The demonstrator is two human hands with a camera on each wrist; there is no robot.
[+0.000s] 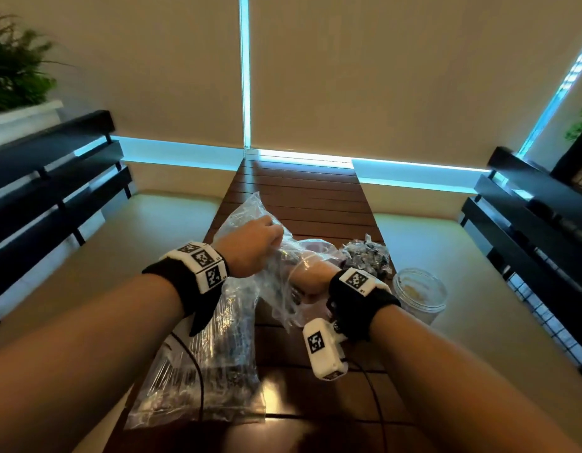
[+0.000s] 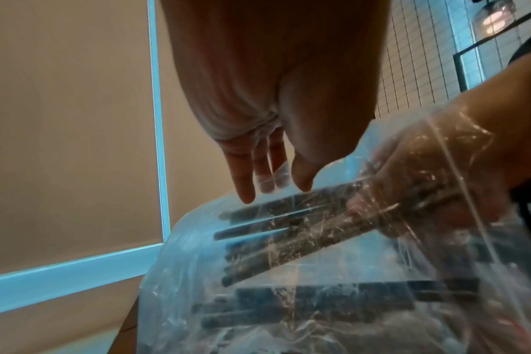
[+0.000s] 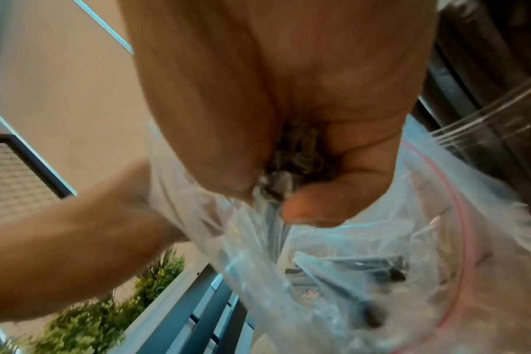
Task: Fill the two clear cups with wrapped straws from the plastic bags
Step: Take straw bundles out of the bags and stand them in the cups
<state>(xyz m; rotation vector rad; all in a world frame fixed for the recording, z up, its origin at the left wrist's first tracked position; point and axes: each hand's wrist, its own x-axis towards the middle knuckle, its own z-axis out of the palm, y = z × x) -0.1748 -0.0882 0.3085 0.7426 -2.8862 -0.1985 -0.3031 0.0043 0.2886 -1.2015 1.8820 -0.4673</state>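
Head view: left hand (image 1: 253, 246) pinches the raised bag (image 1: 250, 210); right hand (image 3: 288, 143), inside it, clenches straws (image 3: 276, 230). Slatted wooden tabletop (image 1: 302, 191), beige blinds (image 1: 381, 76) behind.

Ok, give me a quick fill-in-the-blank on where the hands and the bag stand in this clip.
1. The right hand is inside the held plastic bag, gripping a bundle of ____.
2. The left hand holds that bag from the ____.
3. The clear cup by the right wrist is ____.
4. A second bag lies on the wooden ____.

Missing: straws; outside; empty; table
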